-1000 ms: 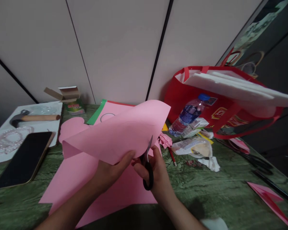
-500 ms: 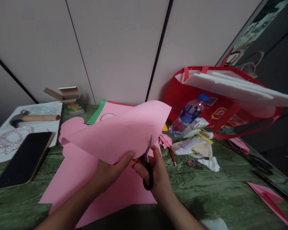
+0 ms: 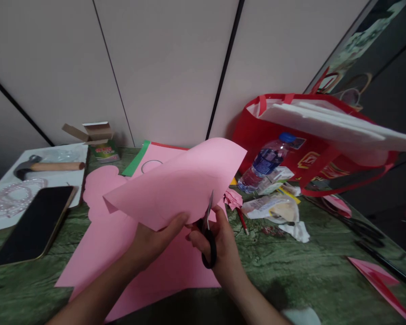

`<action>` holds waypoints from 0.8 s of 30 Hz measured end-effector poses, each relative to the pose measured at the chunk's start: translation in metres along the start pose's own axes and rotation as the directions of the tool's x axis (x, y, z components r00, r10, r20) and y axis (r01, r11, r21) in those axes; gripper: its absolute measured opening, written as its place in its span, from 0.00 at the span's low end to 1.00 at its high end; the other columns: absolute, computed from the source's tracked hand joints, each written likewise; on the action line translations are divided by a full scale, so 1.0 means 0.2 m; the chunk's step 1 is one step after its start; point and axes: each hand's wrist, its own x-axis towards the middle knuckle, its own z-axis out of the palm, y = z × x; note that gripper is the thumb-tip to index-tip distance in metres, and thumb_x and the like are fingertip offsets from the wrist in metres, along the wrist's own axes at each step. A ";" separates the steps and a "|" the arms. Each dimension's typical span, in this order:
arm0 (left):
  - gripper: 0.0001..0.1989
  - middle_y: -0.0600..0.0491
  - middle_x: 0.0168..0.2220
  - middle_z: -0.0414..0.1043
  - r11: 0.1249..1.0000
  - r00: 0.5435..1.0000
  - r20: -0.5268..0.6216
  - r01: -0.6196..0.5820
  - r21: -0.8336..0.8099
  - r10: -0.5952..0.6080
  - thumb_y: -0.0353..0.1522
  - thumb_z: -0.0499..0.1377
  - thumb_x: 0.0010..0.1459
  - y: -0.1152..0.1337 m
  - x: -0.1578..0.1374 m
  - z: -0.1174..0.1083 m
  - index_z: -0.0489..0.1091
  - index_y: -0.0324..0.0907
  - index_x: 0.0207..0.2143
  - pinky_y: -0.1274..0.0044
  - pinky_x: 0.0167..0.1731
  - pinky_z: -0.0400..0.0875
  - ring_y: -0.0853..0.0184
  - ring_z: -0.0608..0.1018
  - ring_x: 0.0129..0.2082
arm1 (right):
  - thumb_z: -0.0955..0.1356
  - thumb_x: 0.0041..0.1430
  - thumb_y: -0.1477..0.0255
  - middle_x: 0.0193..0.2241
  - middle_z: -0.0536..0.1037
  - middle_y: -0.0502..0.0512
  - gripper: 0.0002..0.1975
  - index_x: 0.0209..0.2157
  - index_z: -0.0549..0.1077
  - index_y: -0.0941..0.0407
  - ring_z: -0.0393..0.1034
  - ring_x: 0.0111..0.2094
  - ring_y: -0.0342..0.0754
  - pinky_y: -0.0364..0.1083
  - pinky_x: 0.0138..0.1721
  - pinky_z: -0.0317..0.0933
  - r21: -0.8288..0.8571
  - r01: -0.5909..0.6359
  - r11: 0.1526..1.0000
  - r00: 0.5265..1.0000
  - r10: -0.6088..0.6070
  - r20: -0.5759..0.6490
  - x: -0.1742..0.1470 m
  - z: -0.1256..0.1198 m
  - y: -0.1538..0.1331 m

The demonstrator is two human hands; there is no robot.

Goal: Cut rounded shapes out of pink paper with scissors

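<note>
My left hand (image 3: 160, 241) pinches the lower edge of a curled sheet of pink paper (image 3: 176, 185), thumb on top and the other fingers hidden under it. A faint curved line shows on this sheet. In my right hand (image 3: 219, 246) is a pair of scissors (image 3: 209, 230) with black handles, the blades slightly apart at the sheet's lower right edge. One blade lies over the paper, the other is mostly hidden. Beneath both hands, larger pink sheets (image 3: 98, 253) lie on the green table, one with a scalloped edge at upper left.
To the left are a phone (image 3: 35, 223), a hammer (image 3: 50, 166), clear beads (image 3: 11, 198) and an opened small box (image 3: 103, 146). A water bottle (image 3: 267, 162) leans by a red bag (image 3: 246, 131). Crumpled pink paper (image 3: 233, 198), a red pencil (image 3: 242, 221) and wrappers (image 3: 274, 207) lie right.
The held pink sheet has turned a little, its left end lifting off the scalloped paper and its right corner shifting slightly right. Both hands stay almost in place.
</note>
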 end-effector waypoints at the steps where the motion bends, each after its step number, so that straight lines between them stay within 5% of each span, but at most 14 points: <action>1: 0.02 0.55 0.24 0.76 1.000 1.000 0.011 -0.013 0.006 0.013 0.30 0.57 0.49 -0.01 0.01 -0.01 0.70 0.42 0.25 0.77 0.31 0.72 0.66 0.77 0.28 | 0.75 0.37 0.65 0.20 0.71 0.44 0.35 0.45 0.55 0.51 0.64 0.18 0.42 0.41 0.19 0.57 0.000 -0.007 1.000 1.000 0.007 0.006 0.00 0.00 -0.01; 5: 0.04 0.54 0.23 0.76 0.996 0.993 0.096 -0.072 0.053 0.067 0.32 0.59 0.49 -0.07 0.03 -0.04 0.70 0.41 0.24 0.77 0.30 0.72 0.66 0.77 0.27 | 0.75 0.35 0.67 0.18 0.69 0.42 0.36 0.45 0.55 0.52 0.61 0.17 0.41 0.41 0.18 0.56 -0.006 -0.052 0.999 0.998 0.052 0.020 0.00 0.00 -0.03; 24: 0.04 0.55 0.21 0.75 0.991 0.991 0.078 -0.115 0.064 0.110 0.30 0.59 0.48 -0.07 0.05 -0.06 0.69 0.40 0.23 0.80 0.23 0.72 0.68 0.77 0.23 | 0.73 0.36 0.66 0.16 0.68 0.40 0.34 0.44 0.54 0.54 0.60 0.15 0.39 0.38 0.16 0.55 -0.078 -0.086 0.993 0.996 0.086 -0.012 0.00 0.00 -0.04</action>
